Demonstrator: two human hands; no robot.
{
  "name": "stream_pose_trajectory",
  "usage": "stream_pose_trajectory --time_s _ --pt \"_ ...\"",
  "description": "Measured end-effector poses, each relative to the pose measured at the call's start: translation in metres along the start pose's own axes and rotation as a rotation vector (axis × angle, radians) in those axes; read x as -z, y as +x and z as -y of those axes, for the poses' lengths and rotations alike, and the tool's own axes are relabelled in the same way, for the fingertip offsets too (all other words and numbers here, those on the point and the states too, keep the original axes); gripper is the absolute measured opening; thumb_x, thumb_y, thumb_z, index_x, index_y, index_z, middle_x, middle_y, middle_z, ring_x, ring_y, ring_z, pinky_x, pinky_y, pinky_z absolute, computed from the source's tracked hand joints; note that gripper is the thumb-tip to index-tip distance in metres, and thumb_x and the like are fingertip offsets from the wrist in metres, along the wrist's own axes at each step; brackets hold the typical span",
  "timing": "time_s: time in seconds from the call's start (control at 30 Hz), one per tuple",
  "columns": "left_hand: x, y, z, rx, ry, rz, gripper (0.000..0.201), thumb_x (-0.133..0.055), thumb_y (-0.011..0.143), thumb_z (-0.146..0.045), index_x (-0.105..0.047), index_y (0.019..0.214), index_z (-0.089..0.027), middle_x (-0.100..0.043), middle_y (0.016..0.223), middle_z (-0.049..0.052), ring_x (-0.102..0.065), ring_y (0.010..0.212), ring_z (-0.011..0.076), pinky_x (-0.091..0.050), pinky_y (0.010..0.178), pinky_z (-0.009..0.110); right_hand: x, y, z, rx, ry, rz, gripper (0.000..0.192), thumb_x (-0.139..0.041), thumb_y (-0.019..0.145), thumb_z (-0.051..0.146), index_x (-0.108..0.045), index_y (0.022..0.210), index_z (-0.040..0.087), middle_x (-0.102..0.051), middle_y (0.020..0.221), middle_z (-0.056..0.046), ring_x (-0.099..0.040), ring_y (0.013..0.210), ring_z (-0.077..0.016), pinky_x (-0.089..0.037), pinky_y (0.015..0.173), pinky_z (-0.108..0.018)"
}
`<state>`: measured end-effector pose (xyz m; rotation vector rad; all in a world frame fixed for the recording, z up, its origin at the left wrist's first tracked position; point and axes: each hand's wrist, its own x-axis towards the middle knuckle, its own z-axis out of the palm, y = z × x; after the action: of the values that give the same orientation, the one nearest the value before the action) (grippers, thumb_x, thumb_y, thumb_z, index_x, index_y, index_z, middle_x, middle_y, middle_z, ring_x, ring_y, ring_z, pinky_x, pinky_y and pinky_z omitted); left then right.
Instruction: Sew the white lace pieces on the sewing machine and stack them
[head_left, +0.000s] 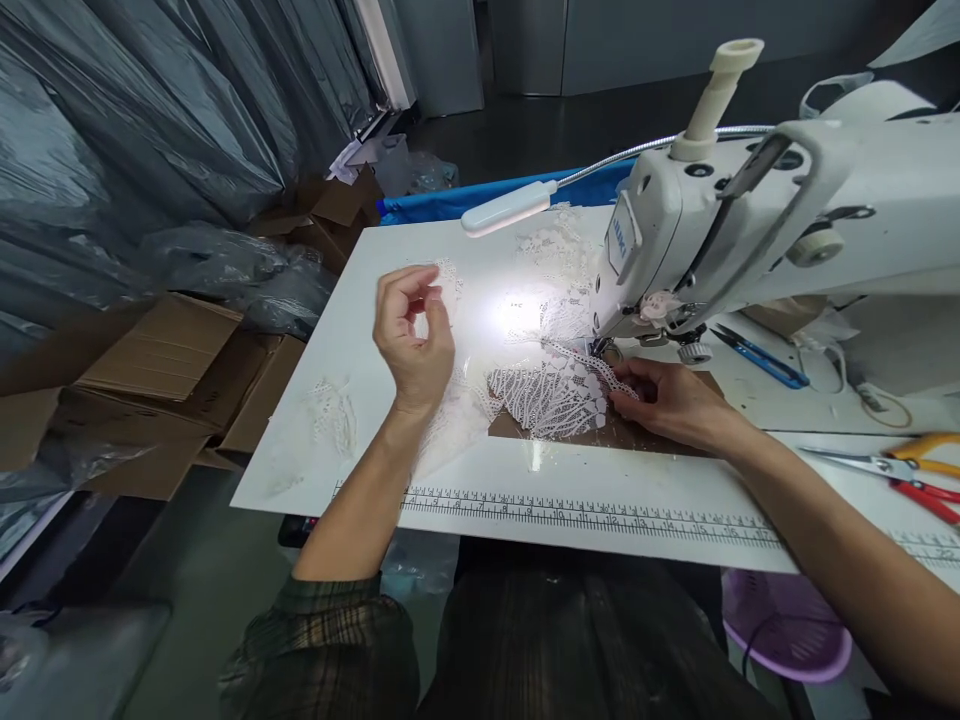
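Observation:
My right hand pinches the end of a narrow white lace trim just right of the needle area. The trim runs left under the presser foot of the white sewing machine. Below it, a wider piece of white patterned lace lies flat, partly over a brown board. My left hand is raised over the table left of the lace. Its fingers are curled, thumb and forefinger tips close together; whether anything thin is between them cannot be made out.
More lace lies on the white table at left and behind. A lamp glares over the work. Blue tweezers and scissors lie at right. A printed ruler marks the front edge. Cardboard boxes stand left; a purple basket sits below.

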<state>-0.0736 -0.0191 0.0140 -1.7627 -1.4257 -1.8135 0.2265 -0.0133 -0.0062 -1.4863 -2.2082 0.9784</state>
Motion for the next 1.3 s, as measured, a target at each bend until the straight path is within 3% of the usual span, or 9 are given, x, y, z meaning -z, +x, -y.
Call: stream_pose_trajectory --time_s 0.1,0.23,0.33,0.5,0.7,0.87,1.0,1.13,1.3 --pt "-0.011 -0.020 -0.012 -0.081 -0.123 0.342 0.028 -0.044 0.095 -0.006 -0.062 0.110 -0.021 -0.068 0.105 0.003 -0.066 0.099 0.0136 -0.060 0.079 0.029 0.002 -0.001 0.003 0.015 -0.019 0.011 0.023 -0.062 0.083 0.042 -0.067 0.095 0.023 -0.059 0.062 0.002 -0.051 0.054 -0.0149 -0.036 0.051 -0.031" --pt "-0.024 -0.048 -0.037 -0.330 -0.174 0.928 0.034 -0.041 0.100 -0.011 -0.055 0.130 -0.018 -0.061 0.136 0.009 -0.061 0.122 0.0178 -0.059 0.094 0.039 0.005 -0.001 0.005 0.012 -0.009 0.020 0.025 -0.063 0.083 0.043 -0.067 0.096 0.022 -0.061 0.066 0.001 -0.053 0.057 -0.0155 -0.039 0.054 -0.031" --pt "-0.026 -0.056 -0.050 -0.446 -0.004 1.115 0.036 -0.049 0.102 -0.030 -0.054 0.134 -0.014 -0.058 0.141 0.013 -0.059 0.125 0.0267 -0.053 0.100 0.049 0.005 -0.001 0.002 -0.023 0.028 0.024 0.026 -0.063 0.083 0.045 -0.069 0.094 0.022 -0.065 0.069 0.000 -0.055 0.060 -0.0160 -0.040 0.056 -0.031" --pt "-0.024 -0.054 -0.054 -0.436 0.084 1.064 0.039 -0.051 0.101 -0.042 -0.059 0.126 -0.013 -0.061 0.136 0.016 -0.063 0.116 0.0304 -0.054 0.095 0.053 0.007 -0.002 -0.001 -0.045 0.078 0.013 0.027 -0.064 0.083 0.048 -0.069 0.090 0.022 -0.067 0.072 -0.001 -0.056 0.062 -0.0163 -0.037 0.055 -0.029" --pt "-0.029 -0.058 -0.058 -0.384 0.081 0.907 0.035 -0.049 0.102 -0.034 -0.051 0.130 -0.014 -0.059 0.134 0.017 -0.062 0.120 0.0297 -0.053 0.101 0.058 0.008 -0.010 0.011 0.047 -0.001 -0.083 0.018 -0.067 0.082 0.035 -0.068 0.091 0.019 -0.062 0.067 0.001 -0.053 0.059 -0.0141 -0.038 0.058 -0.028" --pt "-0.033 -0.064 -0.075 -0.486 0.096 0.748 0.035 -0.054 0.098 -0.017 -0.049 0.132 -0.012 -0.060 0.132 0.019 -0.061 0.123 0.0304 -0.059 0.096 0.050 -0.008 -0.015 0.017 0.206 -0.197 -0.121 0.014 -0.056 0.088 0.024 -0.066 0.094 0.017 -0.069 0.084 -0.006 -0.059 0.071 -0.0178 -0.041 0.064 -0.030" --pt "-0.041 -0.068 -0.071 -0.523 0.048 0.860 0.026 -0.049 0.099 -0.014 -0.055 0.123 -0.005 -0.067 0.118 0.020 -0.066 0.113 0.0279 -0.059 0.097 0.049 -0.009 -0.019 0.020 0.293 -0.348 -0.055 0.023 -0.051 0.089 0.019 -0.066 0.105 0.014 -0.070 0.102 -0.013 -0.063 0.086 -0.0233 -0.045 0.071 -0.033" --pt "-0.046 -0.054 -0.043 -0.453 -0.222 1.012 0.018 -0.051 0.100 -0.022 -0.067 0.101 -0.012 -0.071 0.109 0.012 -0.070 0.102 0.0204 -0.062 0.092 0.040 0.012 -0.019 0.015 0.400 -0.246 0.097 0.020 -0.052 0.090 0.023 -0.070 0.100 0.019 -0.071 0.097 -0.009 -0.065 0.086 -0.0221 -0.047 0.075 -0.032" --pt "-0.047 -0.039 -0.028 -0.362 -0.315 1.074 0.017 -0.056 0.098 -0.025 -0.071 0.099 -0.018 -0.072 0.111 0.008 -0.071 0.102 0.0163 -0.063 0.090 0.037 0.023 -0.007 0.002 0.407 -0.184 0.048 0.026 -0.050 0.092 0.025 -0.073 0.103 0.019 -0.073 0.098 -0.009 -0.065 0.087 -0.0217 -0.048 0.078 -0.032"
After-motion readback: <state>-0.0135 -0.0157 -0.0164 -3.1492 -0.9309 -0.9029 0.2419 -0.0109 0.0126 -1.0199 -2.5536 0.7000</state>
